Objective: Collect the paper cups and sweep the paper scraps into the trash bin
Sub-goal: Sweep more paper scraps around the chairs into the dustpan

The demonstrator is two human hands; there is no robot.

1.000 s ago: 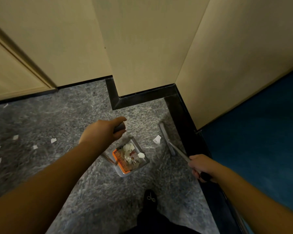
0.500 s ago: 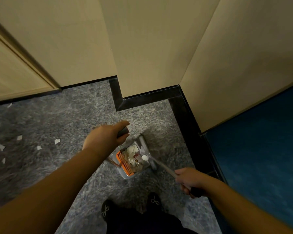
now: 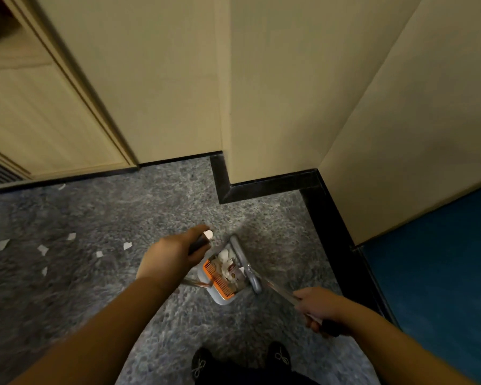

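A grey dustpan [image 3: 220, 297] with an orange comb strip sits on the grey carpet and holds several white paper scraps [image 3: 226, 263]. My left hand [image 3: 172, 252] grips the dark top of its upright handle. My right hand [image 3: 321, 311] grips the metal shaft of a broom, whose grey head [image 3: 245, 263] lies against the dustpan's right side. More white scraps [image 3: 127, 245] lie scattered on the carpet to the left. No paper cup or trash bin is in view.
Beige walls with a black baseboard [image 3: 267, 187] form a stepped corner just behind the dustpan. A blue floor area [image 3: 442, 273] begins at the right. My two dark shoes [image 3: 281, 357] stand at the bottom edge. A door frame is at the far left.
The broom head swept left from beside the baseboard to the dustpan's edge, and the white scrap that lay there is gone from the carpet. My right hand moved left with it.
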